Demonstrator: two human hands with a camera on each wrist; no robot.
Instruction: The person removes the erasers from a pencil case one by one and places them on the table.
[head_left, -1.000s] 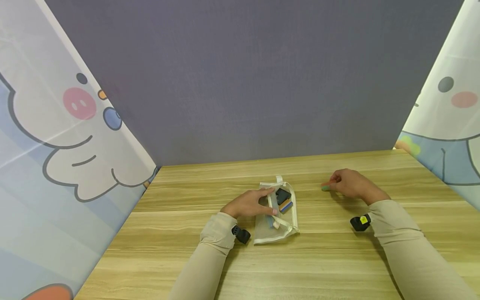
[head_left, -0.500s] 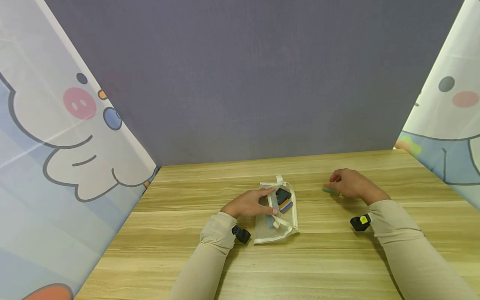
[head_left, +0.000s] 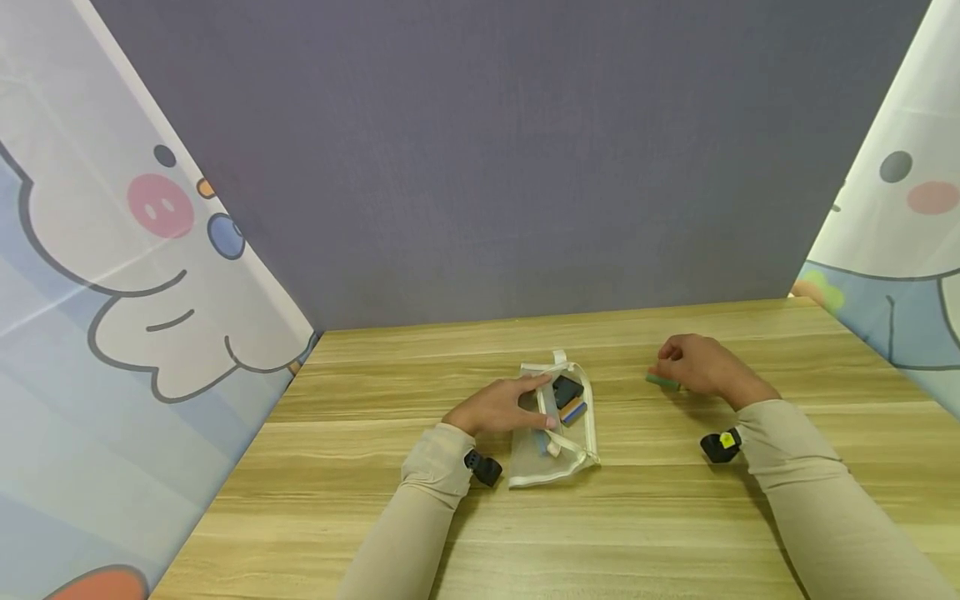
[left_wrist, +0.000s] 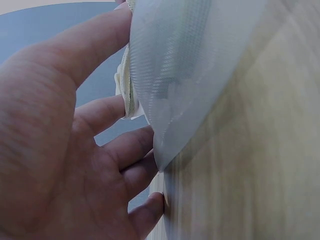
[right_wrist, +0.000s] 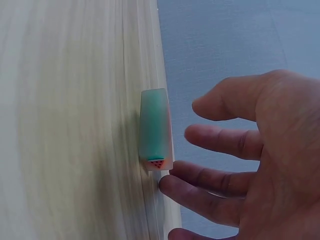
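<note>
Left hand (head_left: 498, 407) at centre of the head view lay over a see-through mesh zip pouch (head_left: 527, 465), thumb and index finger wide apart across its mouth. Left grip: fingers apart, touching the zip edges; left wrist view had mesh just beside the palm. Inside the pouch: a black item (head_left: 567, 391), an orange-and-blue block (head_left: 573, 411) just below it, and light-blue and pale pieces (head_left: 549, 445) partly under the mesh. White tab (head_left: 559, 357) at the pouch's top end.

Right hand (head_left: 701, 364), right of centre, was beside a green eraser-like block (right_wrist: 154, 125). Right grip: thumb and fingers apart, not clamped on anything; in the right wrist view 1 fingertip was near the block's lower end, contact unclear. Block rested on the wood-grain worktop (head_left: 360, 475), well right of the pouch in the head view; red triangle with dark dots at 1 end.

2 beige sleeves (head_left: 405, 517), 2 black wrist devices (head_left: 720, 447). Grey panel (head_left: 510, 167) behind, cartoon-print sheets (head_left: 45, 375) at left and right of frame.
</note>
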